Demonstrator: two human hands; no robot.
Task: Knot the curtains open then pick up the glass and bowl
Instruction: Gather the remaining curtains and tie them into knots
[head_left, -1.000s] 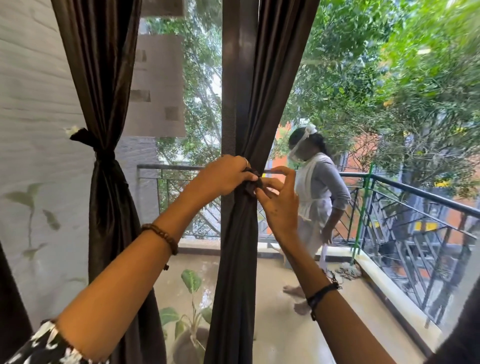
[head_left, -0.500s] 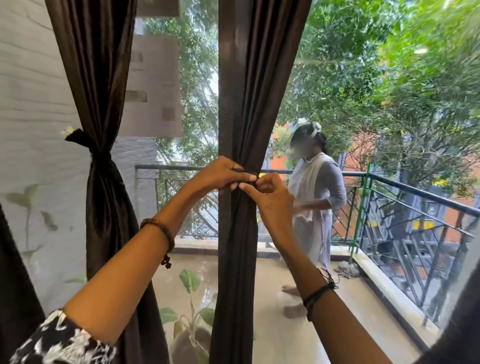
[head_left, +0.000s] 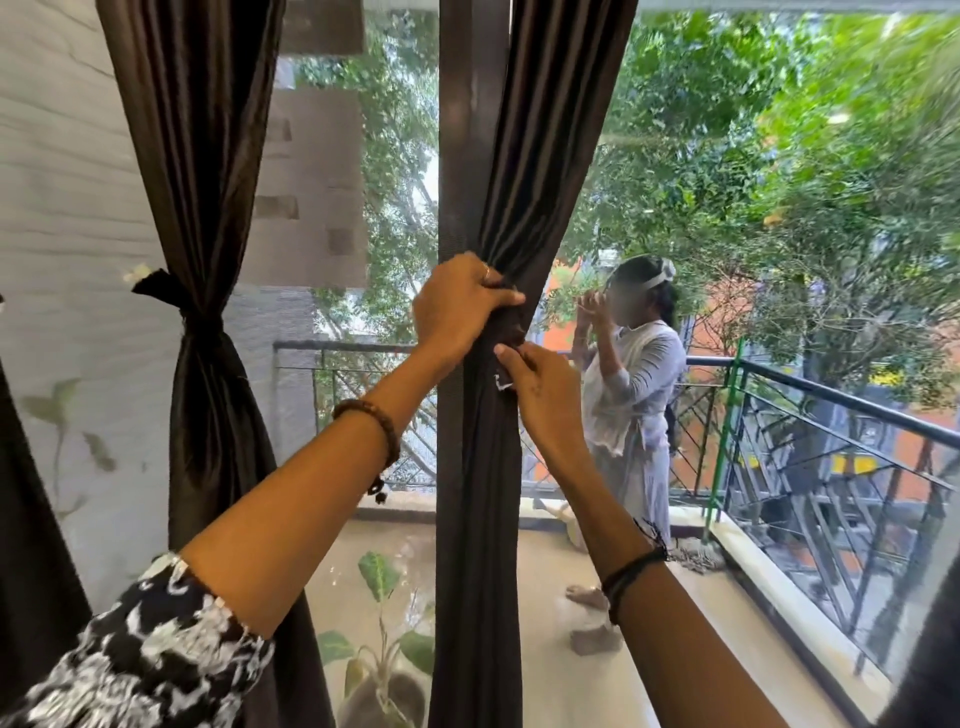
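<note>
Since a second ago the left hand (head_left: 457, 306) has closed over the middle curtain (head_left: 480, 467); the right hand (head_left: 535, 387) now pinches its tie below. Left curtain (head_left: 208, 364) hangs knotted; glass either side open.

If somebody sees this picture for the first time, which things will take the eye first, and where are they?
First the two hands in the middle: the left hand grips the gathered brown curtain, and the right hand pinches the fabric just below it. At the left hangs a second curtain, already tied at its waist. Behind the glass, right of centre, a person in pale clothes stands on the balcony beside the dark railing.
</note>
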